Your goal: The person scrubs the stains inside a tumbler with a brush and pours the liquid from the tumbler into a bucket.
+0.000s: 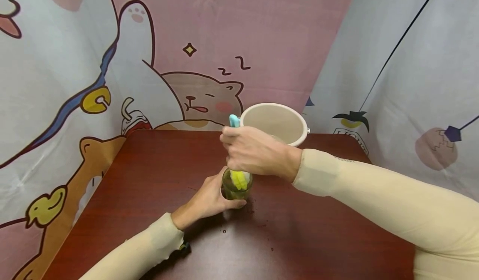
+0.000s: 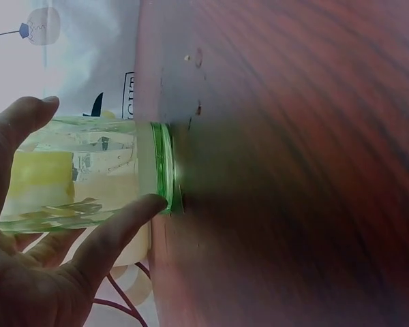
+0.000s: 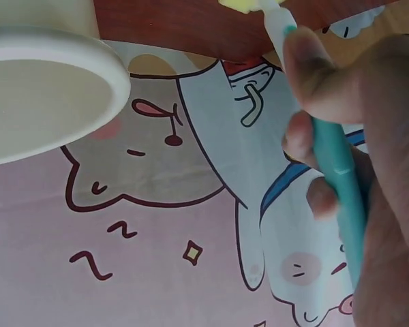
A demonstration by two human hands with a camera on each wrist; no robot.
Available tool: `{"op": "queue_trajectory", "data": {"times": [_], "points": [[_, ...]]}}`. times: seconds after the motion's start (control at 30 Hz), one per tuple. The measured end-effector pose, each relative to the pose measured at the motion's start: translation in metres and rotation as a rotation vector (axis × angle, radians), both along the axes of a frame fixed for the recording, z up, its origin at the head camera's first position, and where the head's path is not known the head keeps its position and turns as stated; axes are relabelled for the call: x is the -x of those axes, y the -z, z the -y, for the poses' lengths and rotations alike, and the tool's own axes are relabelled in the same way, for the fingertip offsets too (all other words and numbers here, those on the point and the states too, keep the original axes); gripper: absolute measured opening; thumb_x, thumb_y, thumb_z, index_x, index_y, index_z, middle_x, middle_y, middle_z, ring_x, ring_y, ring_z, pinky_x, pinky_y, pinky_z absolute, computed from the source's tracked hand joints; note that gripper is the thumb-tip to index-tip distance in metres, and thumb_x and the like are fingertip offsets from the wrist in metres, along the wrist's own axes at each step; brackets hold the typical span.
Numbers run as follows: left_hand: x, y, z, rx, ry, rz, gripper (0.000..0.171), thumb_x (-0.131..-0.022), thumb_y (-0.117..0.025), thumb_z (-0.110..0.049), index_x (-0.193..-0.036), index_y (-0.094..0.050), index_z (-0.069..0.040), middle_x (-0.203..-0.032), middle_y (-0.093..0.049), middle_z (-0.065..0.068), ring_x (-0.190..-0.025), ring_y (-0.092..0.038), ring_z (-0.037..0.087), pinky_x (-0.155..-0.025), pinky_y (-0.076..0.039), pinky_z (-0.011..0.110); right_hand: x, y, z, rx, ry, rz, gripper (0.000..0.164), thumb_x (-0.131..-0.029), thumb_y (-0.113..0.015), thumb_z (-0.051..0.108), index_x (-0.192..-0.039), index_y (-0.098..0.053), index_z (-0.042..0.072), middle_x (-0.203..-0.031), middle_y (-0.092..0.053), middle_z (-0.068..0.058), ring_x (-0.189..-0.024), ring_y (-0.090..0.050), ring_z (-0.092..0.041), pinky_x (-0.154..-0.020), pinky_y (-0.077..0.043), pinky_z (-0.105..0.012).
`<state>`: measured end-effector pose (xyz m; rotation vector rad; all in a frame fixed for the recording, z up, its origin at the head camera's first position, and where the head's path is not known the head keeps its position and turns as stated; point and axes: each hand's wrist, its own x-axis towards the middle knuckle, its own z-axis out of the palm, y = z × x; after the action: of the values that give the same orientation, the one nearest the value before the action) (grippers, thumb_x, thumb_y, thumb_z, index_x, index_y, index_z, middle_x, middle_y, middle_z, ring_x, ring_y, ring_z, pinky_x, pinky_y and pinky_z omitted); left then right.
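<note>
My left hand (image 1: 211, 196) grips a green-tinted drinking glass (image 1: 233, 194) upright on the table, thumb and fingers around its side. In the left wrist view, one fingertip reaches the thick green base of the glass (image 2: 162, 163). My right hand (image 1: 258, 151) is curled around the teal handle of a sponge brush (image 3: 341, 177), above the glass. The brush's yellow and white sponge head (image 1: 239, 180) is down inside the glass, and its handle tip pokes out above my fist.
A cream bucket (image 1: 275, 120) with a thick rim stands behind my right hand at the table's back edge. Water drops (image 1: 272, 249) dot the dark red wooden table (image 1: 322, 230). Cartoon-printed cloth (image 1: 262, 34) hangs around the back and sides.
</note>
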<state>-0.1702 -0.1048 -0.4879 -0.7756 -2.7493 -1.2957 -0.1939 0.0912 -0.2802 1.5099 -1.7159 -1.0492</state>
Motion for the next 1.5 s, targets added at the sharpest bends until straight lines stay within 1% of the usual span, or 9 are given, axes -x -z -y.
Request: {"op": "queue_trajectory", "data": {"times": [0.27, 0.43, 0.5, 0.7, 0.87, 1.1, 1.27, 1.4, 1.5], "points": [[0.002, 0.0, -0.003, -0.006, -0.007, 0.005, 0.078, -0.085, -0.106, -0.047, -0.143, -0.058, -0.026, -0.12, -0.078, -0.012, -0.108, -0.077, 0.01, -0.094, -0.065, 0.032, 0.016, -0.012, -0.007, 0.006, 0.061, 0.212, 0.018, -0.095, -0.082, 0.026, -0.079, -0.079, 0.034, -0.084, -0.083, 0.006, -0.097, -0.063, -0.02, -0.104, -0.036, -0.041], [0.003, 0.001, -0.005, -0.008, -0.017, 0.021, 0.077, -0.085, -0.106, -0.045, -0.142, -0.058, -0.026, -0.119, -0.078, -0.012, -0.106, -0.077, 0.009, -0.094, -0.065, 0.032, 0.035, -0.018, -0.016, 0.055, 0.129, 0.424, 0.007, -0.086, -0.086, 0.029, -0.082, -0.081, 0.032, -0.083, -0.082, 0.008, -0.098, -0.07, -0.023, -0.101, -0.039, -0.046], [0.004, 0.001, -0.006, -0.008, -0.023, 0.021, 0.078, -0.084, -0.106, -0.044, -0.142, -0.058, -0.026, -0.119, -0.079, -0.011, -0.107, -0.077, 0.009, -0.095, -0.065, 0.032, 0.042, -0.019, -0.022, 0.079, 0.167, 0.518, 0.01, -0.083, -0.092, 0.031, -0.087, -0.084, 0.036, -0.083, -0.082, 0.011, -0.098, -0.071, -0.022, -0.1, -0.039, -0.047], [0.004, 0.001, -0.008, -0.012, -0.028, 0.011, 0.081, -0.082, -0.107, -0.042, -0.145, -0.058, -0.025, -0.12, -0.08, -0.008, -0.108, -0.078, 0.012, -0.096, -0.066, 0.033, 0.057, -0.016, -0.046, 0.172, 0.312, 0.738, 0.014, -0.089, -0.099, 0.04, -0.099, -0.088, 0.039, -0.08, -0.081, 0.015, -0.083, -0.071, -0.016, -0.101, -0.039, -0.047], [0.005, 0.001, -0.009, -0.019, -0.023, 0.008, 0.082, -0.082, -0.107, -0.042, -0.146, -0.058, -0.025, -0.122, -0.08, -0.007, -0.108, -0.079, 0.012, -0.096, -0.066, 0.032, 0.064, -0.009, -0.058, 0.254, 0.339, 0.861, 0.011, -0.091, -0.098, 0.044, -0.094, -0.087, 0.04, -0.069, -0.073, 0.018, -0.07, -0.062, -0.006, -0.099, -0.038, -0.048], [0.004, 0.001, -0.008, -0.026, -0.029, 0.013, 0.085, -0.082, -0.108, -0.042, -0.148, -0.057, -0.025, -0.126, -0.081, -0.006, -0.11, -0.079, 0.012, -0.098, -0.066, 0.034, 0.065, 0.001, -0.061, 0.315, 0.306, 0.911, 0.014, -0.091, -0.099, 0.041, -0.093, -0.085, 0.043, -0.066, -0.07, 0.023, -0.065, -0.055, -0.003, -0.097, -0.037, -0.047], [0.005, 0.002, -0.008, -0.033, -0.024, 0.007, 0.085, -0.082, -0.108, -0.041, -0.148, -0.057, -0.024, -0.128, -0.08, -0.007, -0.111, -0.079, 0.012, -0.1, -0.066, 0.035, 0.065, 0.009, -0.055, 0.337, 0.276, 0.913, 0.014, -0.089, -0.097, 0.038, -0.09, -0.083, 0.041, -0.067, -0.07, 0.021, -0.069, -0.059, -0.008, -0.095, -0.037, -0.047], [0.005, 0.003, -0.009, -0.034, -0.026, 0.014, 0.082, -0.082, -0.108, -0.041, -0.145, -0.058, -0.024, -0.125, -0.08, -0.009, -0.108, -0.078, 0.011, -0.098, -0.066, 0.033, 0.062, 0.017, -0.049, 0.341, 0.254, 0.868, 0.015, -0.088, -0.098, 0.038, -0.092, -0.084, 0.039, -0.077, -0.077, 0.018, -0.08, -0.066, -0.013, -0.097, -0.037, -0.048], [0.005, 0.002, -0.008, -0.033, -0.028, 0.02, 0.08, -0.082, -0.108, -0.042, -0.142, -0.058, -0.024, -0.121, -0.079, -0.008, -0.105, -0.077, 0.01, -0.095, -0.065, 0.031, 0.057, 0.02, -0.043, 0.331, 0.214, 0.78, 0.017, -0.086, -0.098, 0.04, -0.096, -0.084, 0.039, -0.085, -0.079, 0.013, -0.09, -0.069, -0.018, -0.1, -0.039, -0.05]]}}
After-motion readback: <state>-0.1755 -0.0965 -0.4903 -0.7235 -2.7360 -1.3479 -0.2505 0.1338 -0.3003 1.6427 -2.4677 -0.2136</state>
